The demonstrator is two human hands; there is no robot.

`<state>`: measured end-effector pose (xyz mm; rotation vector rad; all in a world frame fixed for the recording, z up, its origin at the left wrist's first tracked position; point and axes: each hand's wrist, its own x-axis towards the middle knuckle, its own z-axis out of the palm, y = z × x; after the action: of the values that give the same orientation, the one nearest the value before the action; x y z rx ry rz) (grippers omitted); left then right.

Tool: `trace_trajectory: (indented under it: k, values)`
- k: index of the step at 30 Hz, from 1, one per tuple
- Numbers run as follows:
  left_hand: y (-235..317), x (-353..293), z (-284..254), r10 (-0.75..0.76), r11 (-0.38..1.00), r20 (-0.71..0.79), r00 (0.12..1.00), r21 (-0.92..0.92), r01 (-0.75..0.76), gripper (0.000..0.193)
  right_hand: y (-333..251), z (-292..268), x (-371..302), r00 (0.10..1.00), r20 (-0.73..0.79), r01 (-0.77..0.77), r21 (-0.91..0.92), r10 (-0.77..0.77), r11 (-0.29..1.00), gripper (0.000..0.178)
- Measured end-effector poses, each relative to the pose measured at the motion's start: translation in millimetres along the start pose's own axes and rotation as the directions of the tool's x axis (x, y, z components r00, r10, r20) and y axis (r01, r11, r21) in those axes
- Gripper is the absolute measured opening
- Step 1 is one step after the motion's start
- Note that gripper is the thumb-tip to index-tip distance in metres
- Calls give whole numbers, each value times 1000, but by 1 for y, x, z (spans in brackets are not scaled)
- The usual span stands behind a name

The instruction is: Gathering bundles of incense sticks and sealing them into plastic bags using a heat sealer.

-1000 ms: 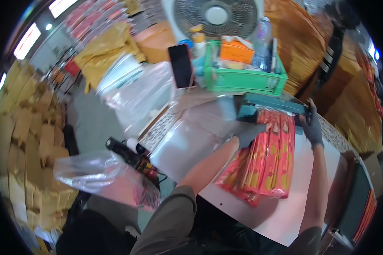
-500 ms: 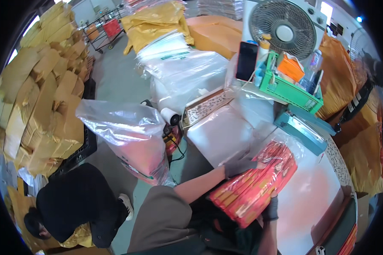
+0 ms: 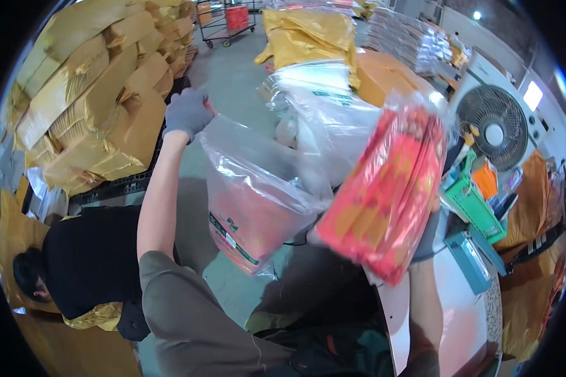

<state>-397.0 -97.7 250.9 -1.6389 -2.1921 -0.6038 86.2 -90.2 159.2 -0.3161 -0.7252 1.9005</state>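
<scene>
My left hand (image 3: 188,113), in a grey glove, is closed on the upper edge of a large clear plastic bag (image 3: 251,182). Red contents show through the bag's lower part, and a green-printed panel marks its side. In front of me, tilted in the air, is a clear-wrapped bundle of red-and-gold packets (image 3: 387,195). My right hand (image 3: 427,235), also gloved, grips it from beneath along the right side; the bundle hides most of its fingers. The bundle's lower left end overlaps the bag's right side in view; whether they touch I cannot tell.
A white worktable (image 3: 446,308) stands at right, with a teal metal box (image 3: 468,261) and a green crate (image 3: 478,207) of small items near a fan (image 3: 493,125). Brown-wrapped stacks (image 3: 107,94) rise at left. Close by, a person in black (image 3: 94,257) bends low.
The red bundle has risen off the table area and swung left toward the bag, carried by my right hand. My left hand has left the bundle and taken the bag's edge. The view has turned left.
</scene>
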Motion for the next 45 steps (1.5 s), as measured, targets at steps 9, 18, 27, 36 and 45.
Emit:
trace_trajectory:
  k: [9, 18, 27, 36, 45]
  values:
    - [-61, -6, 52, 164, 695, 430, 888, -689, 205, 66, 76, 99, 177, 965, 86, 261, -457, -250, 850, 57]
    - [-70, -16, 60, -6, 113, 504, 863, -858, 502, 54, 217, 69, 155, 928, 349, 324, -929, 129, 181, 62]
    - [-34, -53, 55, 170, -209, 331, 928, -908, 362, 56, 283, -9, 121, 791, -89, 365, -726, 605, -583, 66]
    - [70, -146, -30, 955, 295, 287, 75, -944, -149, 65, 59, -4, 38, 960, 83, -45, -896, 266, 442, 38]
    - [172, -210, -95, 917, -93, -97, -387, -995, 31, 64, -78, -52, -186, 960, -270, -199, -849, -78, 490, 39]
